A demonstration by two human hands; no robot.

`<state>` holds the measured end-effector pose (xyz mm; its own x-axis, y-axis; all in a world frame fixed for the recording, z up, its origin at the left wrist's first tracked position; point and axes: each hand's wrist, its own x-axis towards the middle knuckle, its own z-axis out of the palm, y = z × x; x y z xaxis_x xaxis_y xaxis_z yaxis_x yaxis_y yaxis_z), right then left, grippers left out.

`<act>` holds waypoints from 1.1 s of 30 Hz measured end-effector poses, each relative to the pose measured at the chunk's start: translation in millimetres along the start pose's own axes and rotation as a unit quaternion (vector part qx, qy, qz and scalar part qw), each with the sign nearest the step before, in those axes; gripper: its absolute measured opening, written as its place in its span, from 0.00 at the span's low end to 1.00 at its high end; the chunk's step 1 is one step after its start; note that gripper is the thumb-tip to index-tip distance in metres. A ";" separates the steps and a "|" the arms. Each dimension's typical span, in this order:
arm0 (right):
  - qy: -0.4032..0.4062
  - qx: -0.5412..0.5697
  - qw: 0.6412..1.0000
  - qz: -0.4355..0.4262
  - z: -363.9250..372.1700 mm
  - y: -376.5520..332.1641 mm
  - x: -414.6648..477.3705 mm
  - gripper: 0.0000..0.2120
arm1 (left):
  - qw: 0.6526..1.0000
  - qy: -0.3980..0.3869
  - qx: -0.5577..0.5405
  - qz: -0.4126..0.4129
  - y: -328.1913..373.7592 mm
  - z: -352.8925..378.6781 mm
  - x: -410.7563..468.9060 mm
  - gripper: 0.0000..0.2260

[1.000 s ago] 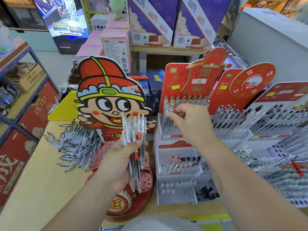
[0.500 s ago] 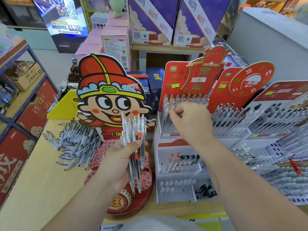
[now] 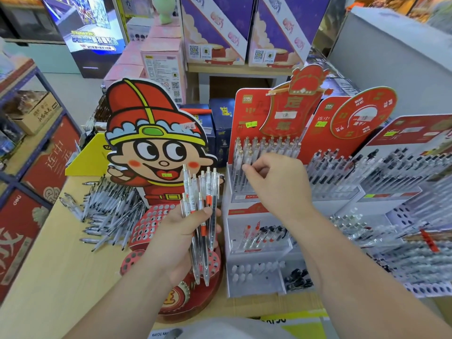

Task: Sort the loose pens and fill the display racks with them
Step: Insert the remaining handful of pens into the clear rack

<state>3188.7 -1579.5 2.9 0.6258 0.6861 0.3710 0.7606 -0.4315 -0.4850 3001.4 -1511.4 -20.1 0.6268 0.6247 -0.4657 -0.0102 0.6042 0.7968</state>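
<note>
Left hand (image 3: 181,238) grips a bundle of pens (image 3: 200,199); right hand (image 3: 276,187) pinches a pen (image 3: 245,158) in the white rack (image 3: 244,198).

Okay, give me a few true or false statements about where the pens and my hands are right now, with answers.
1. The left hand grips a bundle of pens. True.
2. The loose pens lie right of the white rack. False: they lie on the table, left of the cartoon stand.
3. The right hand is at the rack's top tier. True.
4. That top tier is empty. False: rows of pens stand in it.
</note>
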 end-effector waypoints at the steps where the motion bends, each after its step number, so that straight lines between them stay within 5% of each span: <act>1: -0.011 0.040 0.999 0.016 -3.5 -2.1 -4.4 0.13 | 1.000 -0.007 0.003 0.001 0.0 1.2 -0.8 0.08; 3: -0.081 0.190 0.974 0.095 -10.3 -8.2 -13.5 0.10 | 1.000 -0.026 0.009 0.002 -0.1 3.2 -2.4 0.08; 6: -0.190 0.401 0.867 0.224 -14.1 -15.1 -23.8 0.04 | 0.998 -0.058 0.017 -0.001 -2.6 5.9 -1.8 0.12; 11: -0.212 0.477 0.808 0.272 -17.5 -8.3 -26.7 0.03 | 0.995 -0.097 0.038 -0.003 -4.4 12.7 -0.3 0.15; 22: -0.172 0.446 0.839 0.260 -24.7 -0.9 -25.8 0.05 | 0.995 -0.082 0.058 -0.002 -6.8 22.0 2.2 0.07; 28: 0.009 0.417 0.886 0.203 -51.7 7.8 -5.3 0.02 | 0.998 -0.040 0.037 0.013 -5.9 14.4 6.3 0.10; 33: 0.122 0.257 0.954 0.091 -47.8 18.8 -1.5 0.06 | 0.999 0.000 0.023 0.022 -7.4 8.7 9.4 0.09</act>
<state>3210.3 -1616.6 31.0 0.8092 0.4424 0.3868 0.4897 -0.1440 -0.8599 3014.1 -1514.3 -27.1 0.6264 0.6506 -0.4294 -0.0016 0.5519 0.8339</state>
